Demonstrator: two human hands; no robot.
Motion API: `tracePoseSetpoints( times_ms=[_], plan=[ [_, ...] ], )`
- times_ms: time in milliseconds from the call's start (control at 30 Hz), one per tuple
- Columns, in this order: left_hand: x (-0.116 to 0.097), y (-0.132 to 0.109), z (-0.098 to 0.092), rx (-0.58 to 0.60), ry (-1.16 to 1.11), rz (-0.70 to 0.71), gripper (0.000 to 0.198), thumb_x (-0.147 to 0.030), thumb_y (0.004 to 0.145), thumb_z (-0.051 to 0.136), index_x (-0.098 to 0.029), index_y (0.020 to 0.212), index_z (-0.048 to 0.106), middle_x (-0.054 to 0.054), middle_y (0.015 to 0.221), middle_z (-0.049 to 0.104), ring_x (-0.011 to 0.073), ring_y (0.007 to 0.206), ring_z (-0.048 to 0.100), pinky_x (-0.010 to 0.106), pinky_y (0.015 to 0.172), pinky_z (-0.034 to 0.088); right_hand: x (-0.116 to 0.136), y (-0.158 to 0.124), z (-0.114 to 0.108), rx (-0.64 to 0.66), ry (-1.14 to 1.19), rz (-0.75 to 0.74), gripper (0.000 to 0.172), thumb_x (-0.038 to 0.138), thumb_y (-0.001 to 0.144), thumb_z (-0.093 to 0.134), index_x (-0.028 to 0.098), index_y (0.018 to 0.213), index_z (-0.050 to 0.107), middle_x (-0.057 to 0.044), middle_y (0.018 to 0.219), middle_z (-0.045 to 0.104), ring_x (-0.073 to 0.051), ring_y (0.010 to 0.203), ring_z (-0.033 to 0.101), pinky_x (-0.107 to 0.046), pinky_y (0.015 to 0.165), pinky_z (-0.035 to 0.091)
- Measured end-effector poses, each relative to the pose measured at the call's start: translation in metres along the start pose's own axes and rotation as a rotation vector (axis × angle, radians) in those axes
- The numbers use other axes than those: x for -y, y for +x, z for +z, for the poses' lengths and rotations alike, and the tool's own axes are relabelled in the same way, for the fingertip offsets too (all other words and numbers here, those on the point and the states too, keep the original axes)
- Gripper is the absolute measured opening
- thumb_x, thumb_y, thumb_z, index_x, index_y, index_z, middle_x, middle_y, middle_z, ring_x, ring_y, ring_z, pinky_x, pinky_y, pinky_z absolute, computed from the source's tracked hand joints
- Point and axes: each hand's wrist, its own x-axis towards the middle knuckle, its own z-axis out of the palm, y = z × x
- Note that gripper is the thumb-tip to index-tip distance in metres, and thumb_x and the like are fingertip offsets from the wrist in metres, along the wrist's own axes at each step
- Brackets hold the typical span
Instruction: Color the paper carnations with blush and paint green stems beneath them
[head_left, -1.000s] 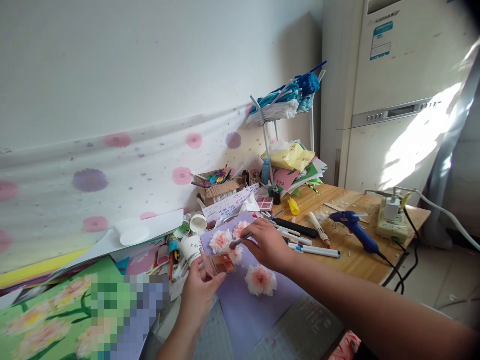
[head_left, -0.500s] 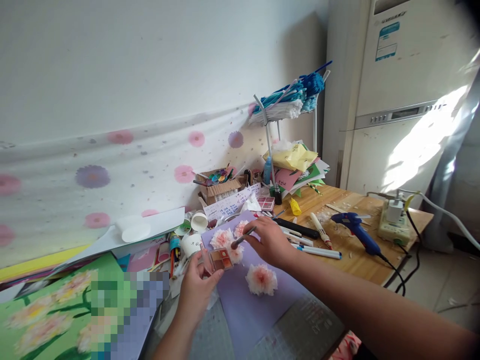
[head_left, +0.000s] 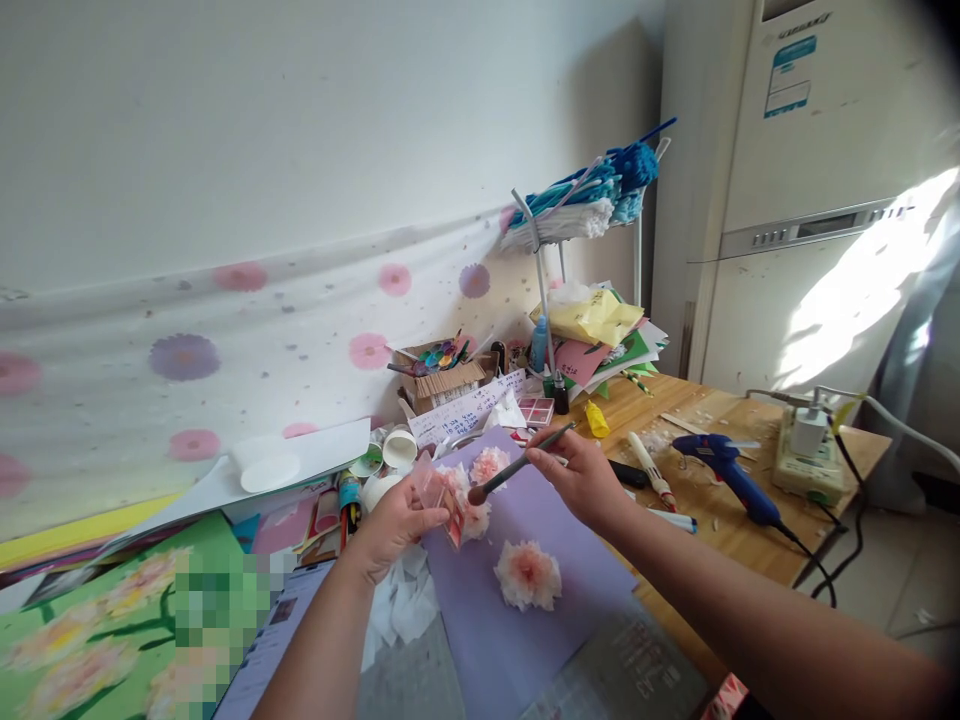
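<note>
My left hand (head_left: 394, 520) is closed on a small makeup palette (head_left: 454, 522) with a clear lid, tilted up on its edge above the purple paper (head_left: 495, 645). In my right hand (head_left: 574, 475) a makeup brush (head_left: 514, 467) is pinched by its handle. Its dark bristles point down and left, close beside the palette; whether they touch the pans I cannot tell. A pink and white paper flower (head_left: 528, 576) lies on the purple paper in front of my hands. Behind them, another flower (head_left: 490, 466) shows, and more petals are partly hidden by the palette and brush.
A blue glue gun (head_left: 724, 475), a power strip (head_left: 808, 455) and cords occupy the right side of the table. Pens, a yellow bottle (head_left: 596, 419) and a cardboard box (head_left: 442, 385) stand farther back. A green flower picture (head_left: 97, 620) lies at left.
My left hand has tipped the palette from nearly flat to steeply tilted. The brush has shifted slightly, its handle now more fully in view, and the view has moved a little.
</note>
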Motion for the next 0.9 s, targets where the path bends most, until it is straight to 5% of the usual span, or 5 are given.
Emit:
tracePoseSetpoints(
  times_ms=[300,600,900],
  plan=[
    [0.019,0.008,0.005,0.075,-0.067,-0.089,0.030,-0.029,0.096,0.065,-0.017,0.124,0.061,0.009,0.125,0.065,0.0257,0.104,0.068,0.046,0.087,0.058,-0.004,0.004,0.021,0.102,-0.016,-0.074,0.006,0.018,0.085,0.062,0.022,0.081,0.064,-0.003,0.078,0.073,-0.019,0.074,0.068,-0.032,0.071,0.053],
    [0.025,0.011,0.005,0.018,-0.054,-0.081,0.028,-0.029,0.096,0.066,-0.017,0.122,0.062,0.008,0.124,0.066,0.0258,0.103,0.068,0.046,0.086,0.058,-0.002,0.001,0.028,0.173,-0.081,-0.209,0.007,0.016,0.088,0.061,0.021,0.084,0.065,-0.005,0.083,0.074,-0.022,0.081,0.068,-0.035,0.078,0.051],
    [0.021,0.012,-0.001,-0.157,-0.081,-0.137,0.031,-0.032,0.097,0.064,-0.018,0.125,0.060,0.008,0.122,0.066,0.0242,0.098,0.069,0.043,0.081,0.060,0.001,0.004,0.026,0.202,-0.171,-0.239,0.007,0.016,0.090,0.061,0.021,0.086,0.065,-0.006,0.084,0.073,-0.022,0.082,0.066,-0.035,0.078,0.050]
  ],
)
